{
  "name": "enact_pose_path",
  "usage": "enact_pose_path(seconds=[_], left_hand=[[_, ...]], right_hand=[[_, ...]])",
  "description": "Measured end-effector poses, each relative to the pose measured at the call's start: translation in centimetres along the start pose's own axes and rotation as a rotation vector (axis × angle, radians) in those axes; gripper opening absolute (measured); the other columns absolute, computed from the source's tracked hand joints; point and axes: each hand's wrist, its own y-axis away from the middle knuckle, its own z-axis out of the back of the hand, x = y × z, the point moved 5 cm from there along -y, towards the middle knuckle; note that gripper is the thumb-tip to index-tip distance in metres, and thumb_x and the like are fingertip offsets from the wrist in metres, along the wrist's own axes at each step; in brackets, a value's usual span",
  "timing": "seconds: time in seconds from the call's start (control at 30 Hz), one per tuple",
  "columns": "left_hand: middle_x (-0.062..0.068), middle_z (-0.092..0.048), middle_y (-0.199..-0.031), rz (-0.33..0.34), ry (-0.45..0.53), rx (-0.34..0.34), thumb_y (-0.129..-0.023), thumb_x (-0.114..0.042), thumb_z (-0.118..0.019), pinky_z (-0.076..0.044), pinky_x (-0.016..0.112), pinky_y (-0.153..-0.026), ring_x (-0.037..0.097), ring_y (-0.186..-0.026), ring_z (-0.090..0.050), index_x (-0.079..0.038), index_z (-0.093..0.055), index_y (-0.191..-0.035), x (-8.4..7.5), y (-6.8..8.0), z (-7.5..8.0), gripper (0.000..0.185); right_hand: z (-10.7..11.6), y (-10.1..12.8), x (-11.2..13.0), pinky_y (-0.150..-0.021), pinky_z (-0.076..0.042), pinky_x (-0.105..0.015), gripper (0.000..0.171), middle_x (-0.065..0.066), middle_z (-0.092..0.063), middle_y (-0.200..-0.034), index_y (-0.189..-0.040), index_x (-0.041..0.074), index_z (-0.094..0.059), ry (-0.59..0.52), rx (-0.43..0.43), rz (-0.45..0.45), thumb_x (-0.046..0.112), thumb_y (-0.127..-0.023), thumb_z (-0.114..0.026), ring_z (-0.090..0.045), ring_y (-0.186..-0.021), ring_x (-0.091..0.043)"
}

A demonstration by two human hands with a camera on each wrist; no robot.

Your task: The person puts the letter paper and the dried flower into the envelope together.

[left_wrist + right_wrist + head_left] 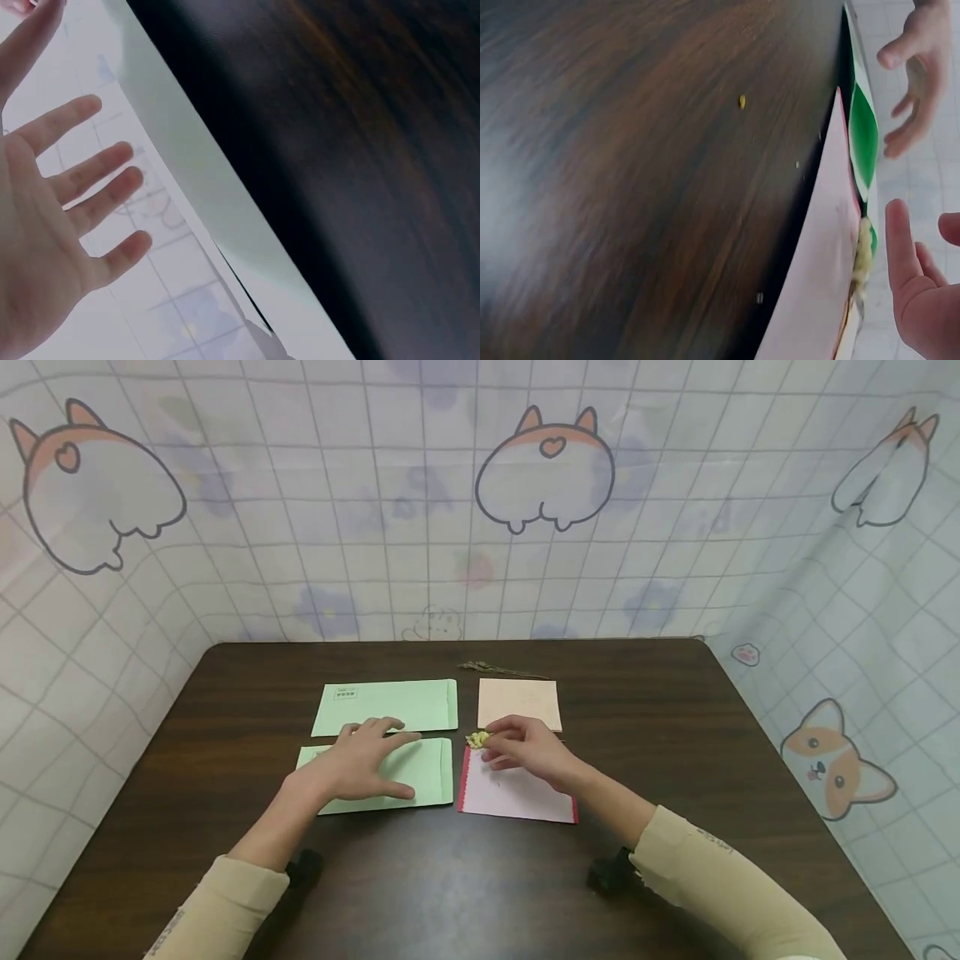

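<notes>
My left hand [378, 758] lies flat with fingers spread on the nearer green envelope [431, 770]; in the left wrist view the left hand [71, 210] shows straight fingers over the pale envelope [187, 180]. My right hand [501, 748] hovers over the top left corner of a white card with red edges [517, 795], fingers loosely bent. A small yellow dried flower cluster [477, 740] sits at its fingertips. In the right wrist view the flower cluster [864, 253] lies on the card [817, 300] just beside a finger [900, 244], not between the fingers.
A second green envelope [390, 705] lies further back. To its right lies a peach card [519, 702], with a dried twig [501, 670] behind it. The dark wooden table [675, 735] is walled by a patterned sheet [480, 527] on three sides.
</notes>
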Motion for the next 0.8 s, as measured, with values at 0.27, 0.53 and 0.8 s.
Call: enact_pose_path(seconds=[0.27,0.53,0.8], left_hand=[[0.01,-0.05,-0.142,-0.018,0.018,0.074,-0.075,-0.055,-0.088,-0.034,0.062,-0.101,0.032,-0.131,-0.046,-0.018,-0.05,-0.153,-0.3,-0.5,-1.0,0.095],[0.011,-0.046,-0.147,0.001,0.041,0.127,-0.071,-0.044,-0.095,-0.034,0.063,-0.103,0.034,-0.133,-0.044,-0.019,-0.047,-0.156,0.1,-0.3,-1.2,0.1],[0.012,-0.048,-0.145,-0.013,0.005,0.113,-0.072,-0.041,-0.095,-0.036,0.062,-0.102,0.034,-0.131,-0.045,-0.017,-0.048,-0.154,0.3,-0.4,-1.2,0.098]], right_hand=[[-2.1,-0.9,0.0,-0.089,-0.057,-0.043,0.04,-0.029,-0.068,-0.118,-0.136,-0.013,-0.052,-0.029,0.057,0.004,0.005,-0.102,-0.063,-0.07,-0.105,-0.037],[-3.1,-2.0,0.5,-0.088,-0.058,-0.042,0.038,-0.027,-0.069,-0.116,-0.135,-0.014,-0.054,-0.004,0.062,-0.001,0.003,-0.102,-0.063,-0.07,-0.106,-0.037],[-4.0,-2.9,0.4,-0.088,-0.058,-0.04,0.036,-0.025,-0.071,-0.11,-0.133,-0.016,-0.054,-0.027,0.055,-0.029,0.001,-0.102,-0.062,-0.072,-0.102,-0.034]])
